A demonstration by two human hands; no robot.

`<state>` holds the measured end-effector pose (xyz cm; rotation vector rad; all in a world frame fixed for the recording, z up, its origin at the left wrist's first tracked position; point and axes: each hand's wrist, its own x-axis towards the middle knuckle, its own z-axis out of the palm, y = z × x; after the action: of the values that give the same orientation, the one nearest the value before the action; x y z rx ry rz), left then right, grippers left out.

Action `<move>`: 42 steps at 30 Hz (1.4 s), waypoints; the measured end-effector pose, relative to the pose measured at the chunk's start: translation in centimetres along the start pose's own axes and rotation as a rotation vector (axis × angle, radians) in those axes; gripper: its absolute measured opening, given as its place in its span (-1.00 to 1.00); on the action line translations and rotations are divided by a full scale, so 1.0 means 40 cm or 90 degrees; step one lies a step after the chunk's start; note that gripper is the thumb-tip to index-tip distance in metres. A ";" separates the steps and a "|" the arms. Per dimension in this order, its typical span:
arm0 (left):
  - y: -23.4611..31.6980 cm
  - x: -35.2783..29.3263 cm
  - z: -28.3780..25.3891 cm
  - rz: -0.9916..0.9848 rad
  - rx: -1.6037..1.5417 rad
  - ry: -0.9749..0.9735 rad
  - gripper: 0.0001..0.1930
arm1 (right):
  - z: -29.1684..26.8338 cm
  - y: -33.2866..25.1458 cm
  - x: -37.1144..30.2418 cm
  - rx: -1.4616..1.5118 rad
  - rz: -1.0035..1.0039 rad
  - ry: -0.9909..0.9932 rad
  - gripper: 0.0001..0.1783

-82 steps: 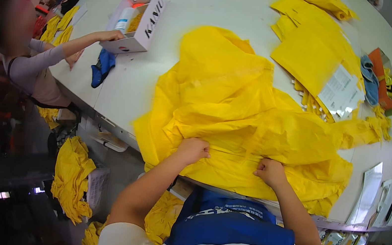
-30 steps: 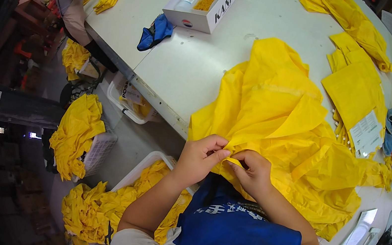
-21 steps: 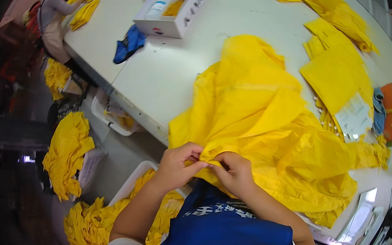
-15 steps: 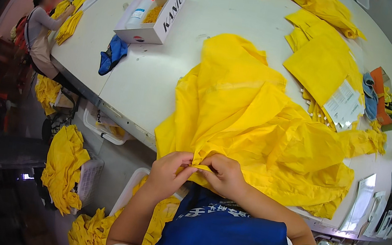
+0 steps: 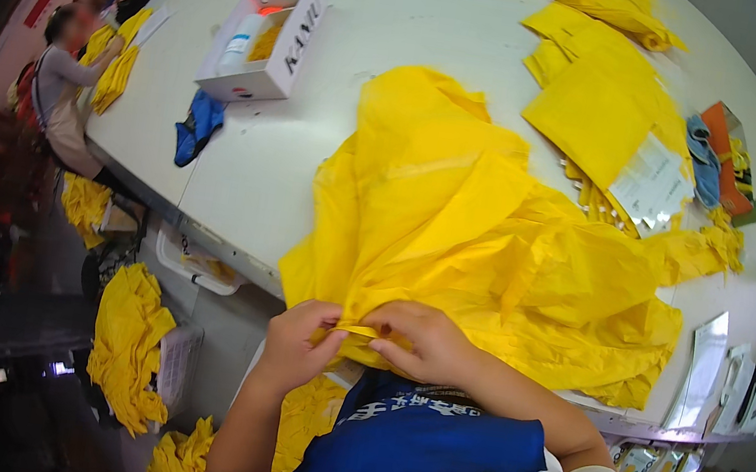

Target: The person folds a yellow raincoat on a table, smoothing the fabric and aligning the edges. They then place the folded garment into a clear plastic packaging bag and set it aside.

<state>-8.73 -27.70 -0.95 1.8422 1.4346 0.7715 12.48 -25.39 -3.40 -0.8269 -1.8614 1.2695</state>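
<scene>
Extending beyond left grip (image 5: pixel 293 342) and right grip (image 5: pixel 416 340), pinched yellow fabric (image 5: pixel 467 220) lies rumpled.

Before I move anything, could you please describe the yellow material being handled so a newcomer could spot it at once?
On the big white table, find the edge nearest the blue apron. There spreads a large, crumpled piece of yellow material. Unlike the flatter yellow stack beyond it at right, it is pinched on its near side by the left hand and right hand.

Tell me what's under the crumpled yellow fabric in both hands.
White tabletop shows beyond the crumpled yellow fabric, which mostly rests on it; anything else beneath is covered.
</scene>
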 end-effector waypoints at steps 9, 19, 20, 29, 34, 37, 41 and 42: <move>-0.220 -0.096 -0.008 -0.378 -0.094 -0.052 -0.69 | -0.277 0.212 -0.154 -0.235 0.469 0.461 -0.46; -0.037 0.199 0.141 -0.185 0.218 -0.171 -0.36 | -0.239 0.099 -0.258 0.283 0.261 0.643 -0.35; -0.056 0.225 0.139 -0.235 0.207 -0.237 -0.40 | -0.246 0.093 -0.259 0.293 0.258 0.651 -0.34; -0.176 0.419 -0.042 -0.364 -0.390 0.228 -0.72 | -0.366 0.083 -0.209 0.534 0.307 0.713 -0.45; -0.261 0.431 -0.130 -0.348 -0.594 0.307 -0.72 | -0.411 0.089 -0.167 0.519 0.323 0.724 -0.48; -0.264 0.407 -0.186 -0.355 -0.608 0.425 -0.68 | -0.436 0.096 -0.158 0.500 0.338 0.718 -0.50; -0.036 0.386 -0.095 -0.158 -0.029 0.500 -0.55 | -0.460 0.100 -0.154 0.547 0.345 0.725 -0.50; 0.030 0.358 -0.026 -0.053 0.140 0.456 -0.51 | -0.462 0.111 -0.158 0.529 0.348 0.713 -0.50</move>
<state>-5.72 -13.81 1.33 1.7196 2.0903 1.3644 31.85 -20.34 -4.27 -1.2106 -0.1811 1.2830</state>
